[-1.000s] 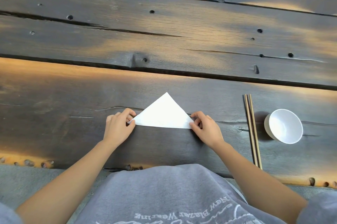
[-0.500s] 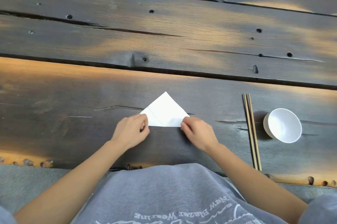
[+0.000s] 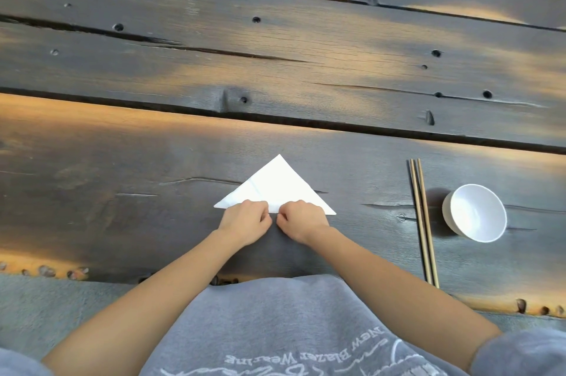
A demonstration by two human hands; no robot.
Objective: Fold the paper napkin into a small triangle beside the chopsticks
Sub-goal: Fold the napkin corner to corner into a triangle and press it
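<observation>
The white paper napkin lies flat on the dark wooden table as a triangle, apex pointing away from me and long folded edge nearest me. My left hand and my right hand sit side by side at the middle of that near edge, fingers curled, fingertips pinching down on the fold. Both outer corners of the triangle show free of the hands. The pair of wooden chopsticks lies lengthwise to the right of the napkin, well apart from it.
A small white bowl stands upright just right of the chopsticks. Deep gaps run across the table between its planks. The table's near edge sits against my grey shirt.
Both hands have slid inward along the napkin's near edge, from its outer corners to the middle, where they now almost touch. The napkin, chopsticks and bowl have stayed in place.
</observation>
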